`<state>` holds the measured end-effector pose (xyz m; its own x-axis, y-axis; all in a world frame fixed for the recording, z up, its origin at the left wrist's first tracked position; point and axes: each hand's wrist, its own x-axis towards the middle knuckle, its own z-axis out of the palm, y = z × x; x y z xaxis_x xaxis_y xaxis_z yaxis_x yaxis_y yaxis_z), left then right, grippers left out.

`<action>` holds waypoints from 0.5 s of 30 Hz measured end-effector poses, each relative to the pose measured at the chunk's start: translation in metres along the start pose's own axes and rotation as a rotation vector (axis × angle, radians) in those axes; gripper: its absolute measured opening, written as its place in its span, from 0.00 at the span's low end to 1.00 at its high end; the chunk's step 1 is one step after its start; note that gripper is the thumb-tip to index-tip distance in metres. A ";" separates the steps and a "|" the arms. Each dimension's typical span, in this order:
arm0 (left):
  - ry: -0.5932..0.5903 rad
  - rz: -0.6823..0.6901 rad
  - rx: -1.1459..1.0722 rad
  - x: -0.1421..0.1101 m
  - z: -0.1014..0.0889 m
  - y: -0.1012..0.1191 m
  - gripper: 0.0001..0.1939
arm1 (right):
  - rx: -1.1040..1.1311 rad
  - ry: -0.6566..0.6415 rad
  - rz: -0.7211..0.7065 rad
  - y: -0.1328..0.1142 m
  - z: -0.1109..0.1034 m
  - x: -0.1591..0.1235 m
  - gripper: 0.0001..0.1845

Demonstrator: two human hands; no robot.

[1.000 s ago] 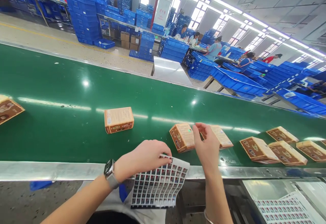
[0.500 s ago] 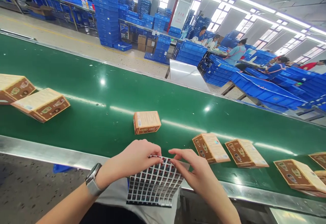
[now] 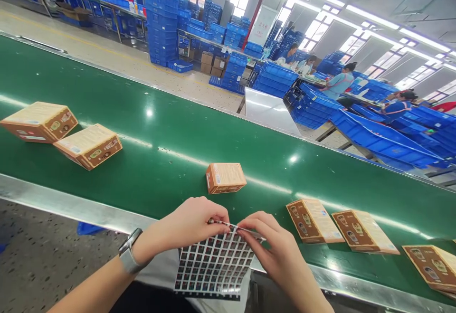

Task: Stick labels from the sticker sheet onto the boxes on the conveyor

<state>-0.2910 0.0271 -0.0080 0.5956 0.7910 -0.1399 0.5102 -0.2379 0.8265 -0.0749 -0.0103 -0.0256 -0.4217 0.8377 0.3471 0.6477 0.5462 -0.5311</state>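
Where hands [image 3: 199, 222] pinch, sheet [image 3: 213, 265] (gridded), hanging below

Sheet [image 3: 210, 268]: top edge partly under fingers of left hand [image 3: 194, 222] and right hand [image 3: 272, 241]; cell print too small to read. Carton [image 3: 427, 263] cut off by right edge. Board [image 3: 262, 25] lettering blurred, probably characters. Blue item [image 3: 89, 228] partly hidden by conveyor rim [image 3: 71, 206].

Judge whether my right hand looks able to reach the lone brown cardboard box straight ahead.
Probably: only smooth green belt separates the right hand from the box, though that hand pinches a white gridded sheet.
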 end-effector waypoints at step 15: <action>0.000 -0.016 0.006 0.001 0.000 0.002 0.13 | -0.288 0.133 -0.219 -0.005 -0.003 -0.006 0.14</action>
<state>-0.2895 0.0278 -0.0067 0.5877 0.7944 -0.1531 0.5234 -0.2290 0.8207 -0.0734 -0.0179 -0.0230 -0.4961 0.6838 0.5350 0.7112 0.6735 -0.2013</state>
